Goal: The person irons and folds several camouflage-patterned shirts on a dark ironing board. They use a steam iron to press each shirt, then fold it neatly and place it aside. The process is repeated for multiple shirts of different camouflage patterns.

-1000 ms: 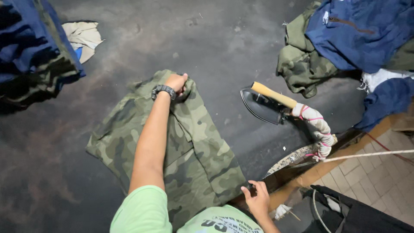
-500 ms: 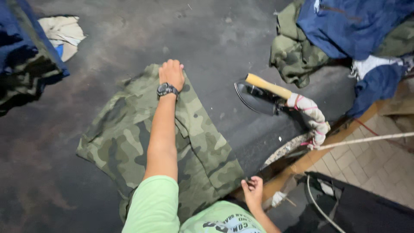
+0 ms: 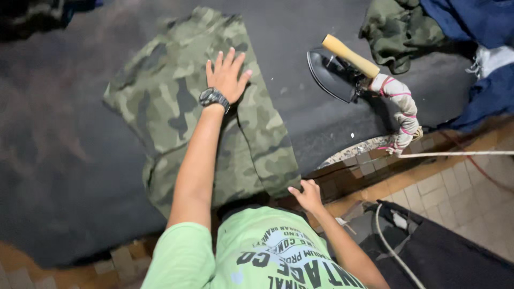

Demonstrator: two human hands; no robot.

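While your left hand [image 3: 227, 75] lies flat w/ fingers spread on the camo garment [image 3: 198, 107], it's lower on the cloth vs. 0.5 s ago. Garment stays spread on the dark table [image 3: 64, 176]. Your right hand [image 3: 308, 195] pinches the garment's near edge, fingers curled. Iron [image 3: 342, 69] w/ wooden handle sits untouched, unmoved, to the right.

Trousers [image 3: 198, 123] flat on the table [image 3: 69, 176], iron [image 3: 342, 72] to their right, clothes heap [image 3: 428, 32] beyond.
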